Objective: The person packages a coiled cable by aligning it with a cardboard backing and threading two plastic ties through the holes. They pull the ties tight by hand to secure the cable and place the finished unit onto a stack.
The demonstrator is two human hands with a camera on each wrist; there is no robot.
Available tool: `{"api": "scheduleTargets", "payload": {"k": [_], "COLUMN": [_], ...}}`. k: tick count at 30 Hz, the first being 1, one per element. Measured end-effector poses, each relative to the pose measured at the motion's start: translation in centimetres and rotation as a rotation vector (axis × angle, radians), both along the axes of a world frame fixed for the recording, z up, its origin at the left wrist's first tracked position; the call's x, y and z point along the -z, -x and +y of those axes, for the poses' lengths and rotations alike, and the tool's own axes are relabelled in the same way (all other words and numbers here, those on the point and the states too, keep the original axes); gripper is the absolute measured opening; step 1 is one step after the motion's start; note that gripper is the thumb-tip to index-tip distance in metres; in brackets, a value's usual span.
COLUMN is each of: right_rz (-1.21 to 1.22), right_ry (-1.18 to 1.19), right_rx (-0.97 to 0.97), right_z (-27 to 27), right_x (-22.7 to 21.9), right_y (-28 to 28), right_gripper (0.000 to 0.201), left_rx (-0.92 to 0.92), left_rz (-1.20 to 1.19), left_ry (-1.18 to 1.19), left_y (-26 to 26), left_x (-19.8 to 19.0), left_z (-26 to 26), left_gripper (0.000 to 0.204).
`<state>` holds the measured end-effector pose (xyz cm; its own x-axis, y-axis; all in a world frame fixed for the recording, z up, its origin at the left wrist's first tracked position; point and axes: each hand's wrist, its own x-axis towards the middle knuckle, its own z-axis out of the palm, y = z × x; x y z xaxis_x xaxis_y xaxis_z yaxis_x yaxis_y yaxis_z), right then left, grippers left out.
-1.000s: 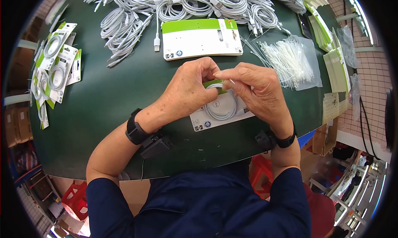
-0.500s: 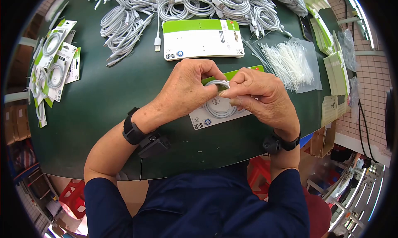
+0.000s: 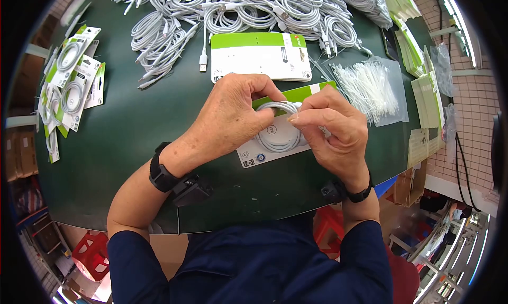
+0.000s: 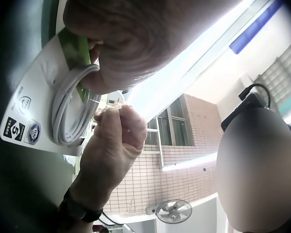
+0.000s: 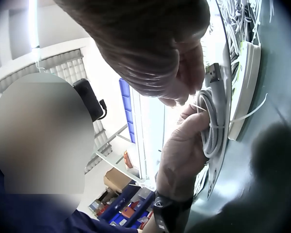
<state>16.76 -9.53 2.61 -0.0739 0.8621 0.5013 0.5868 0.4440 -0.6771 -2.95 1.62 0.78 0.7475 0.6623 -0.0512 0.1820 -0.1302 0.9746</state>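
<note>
A coiled white cable (image 3: 277,146) lies against a white and green packaging card (image 3: 324,87). My left hand (image 3: 228,116) pinches the top of the coil and the card between thumb and index finger. Just to its right, my right hand (image 3: 340,132) has thumb and forefinger together at the coil's edge, pinching a thin white cable tie (image 5: 200,107). In the right wrist view, another length of tie (image 5: 247,116) sticks out behind the card. The cable's USB plug (image 5: 212,74) shows near the right fingers.
A stack of cards (image 3: 259,58) lies ahead, with a heap of coiled cables (image 3: 238,15) behind it. Loose cable ties (image 3: 368,87) rest on a clear bag at right. Finished carded cables (image 3: 74,95) are piled at left, and more cards (image 3: 426,100) line the right edge.
The right hand has drawn down from the left fingertips, closed in on the coil, then shifted slightly right. The left hand keeps its pinch; card and coil have moved slightly left.
</note>
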Motion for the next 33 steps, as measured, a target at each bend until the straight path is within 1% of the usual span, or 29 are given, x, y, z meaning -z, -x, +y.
{"api": "scheduleTargets", "payload": {"k": [2,5,11,27,33], "right_rz": [-0.078,-0.090,-0.133,-0.199,-0.264], "right_ry": [-0.119,-0.206,-0.238,-0.204,-0.222], "right_rx": [0.011,0.028,0.029,0.036,0.008], "right_z": [0.2,0.2,0.1,0.4,0.8], "right_x": [-0.1,0.2,1.0,1.1,1.4], "right_y": [0.0,0.4,0.6,0.9,0.9], "right_gripper": [0.032,0.033,0.034,0.031,0.032], "left_rx": [-0.004,-0.002,0.013,-0.007,0.000], "left_rz": [-0.010,-0.035,-0.027,-0.010,0.007], "left_ry": [0.009,0.005,-0.025,-0.077,-0.004], "left_y": [0.1,0.3,0.5,0.5,0.4], "left_x": [-0.2,-0.7,-1.0,-0.8,-0.7], "left_z": [0.0,0.0,0.3,0.1,0.0], "left_gripper": [0.021,0.022,0.022,0.023,0.022]}}
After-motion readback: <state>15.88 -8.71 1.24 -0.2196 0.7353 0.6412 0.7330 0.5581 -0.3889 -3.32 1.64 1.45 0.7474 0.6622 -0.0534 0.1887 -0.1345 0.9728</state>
